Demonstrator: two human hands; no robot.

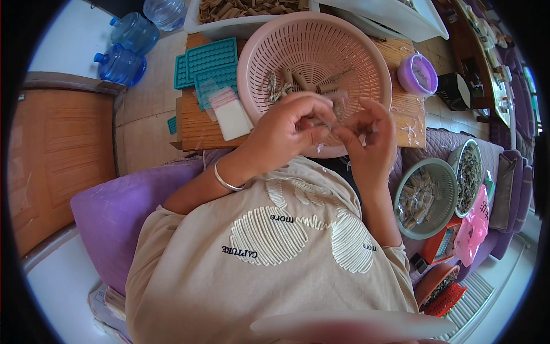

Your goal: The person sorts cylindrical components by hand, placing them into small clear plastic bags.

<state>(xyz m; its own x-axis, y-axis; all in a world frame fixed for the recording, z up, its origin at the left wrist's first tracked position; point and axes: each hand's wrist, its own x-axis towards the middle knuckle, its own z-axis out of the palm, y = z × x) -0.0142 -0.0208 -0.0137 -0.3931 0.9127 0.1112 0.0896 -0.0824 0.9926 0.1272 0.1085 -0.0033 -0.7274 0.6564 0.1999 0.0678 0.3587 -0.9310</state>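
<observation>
In the head view, pinches a scrap of clear film above the near half of the pink basket, in front of the body. Has left hand and right hand drawn together, thumb and fingertips of each clamped on the film at nearly the same spot. Meets it from opposite sides, neither hand clearly nearer. Seems to point the film's loose part away from the body, toward the basket's middle; cannot tell its long axis for sure, with fingers and blur in the way. Shows, just beyond the fingertips in the basket, two brown rolls, one nearly crosswise, the other slanting away to the left, with pale string beside. Has a white packet left of the basket on the worktop, its long axis slanting away to the left.
</observation>
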